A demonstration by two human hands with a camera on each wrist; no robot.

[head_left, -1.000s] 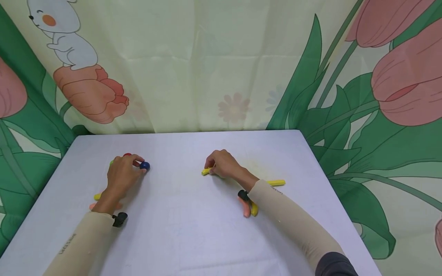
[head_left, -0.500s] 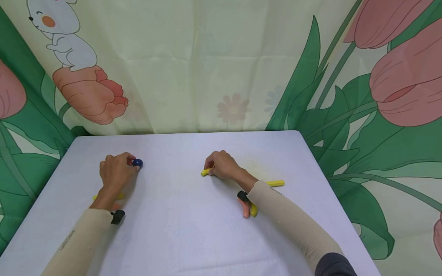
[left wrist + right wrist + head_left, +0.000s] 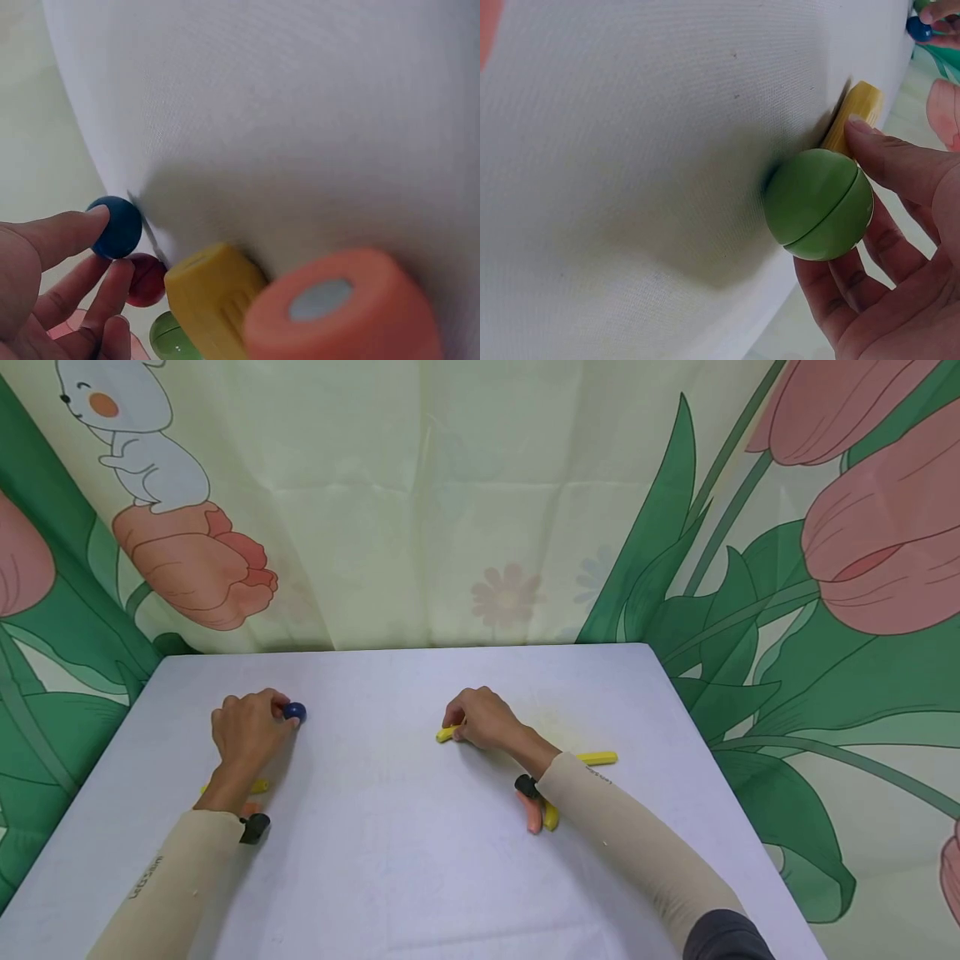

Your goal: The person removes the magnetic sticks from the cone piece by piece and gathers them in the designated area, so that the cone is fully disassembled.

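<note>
My left hand pinches a blue ball between thumb and fingers, at the table's far left. In the left wrist view, a red ball and a green ball lie just past it; both are hidden in the head view. At the centre right, my right hand holds a yellow stick, the thumb on its side. Close to that hand's fingers sits a grooved green ball, seen in the right wrist view alone.
A yellow piece and a pinkish-orange piece lie by my left wrist. Beneath my right forearm are a curved pinkish-orange piece, a curved yellow piece and another yellow stick. A printed curtain hangs behind the white table.
My left hand has moved left and slightly away with the blue ball, covering the red and green balls from the head view. The right hand has stayed put on the yellow stick.
</note>
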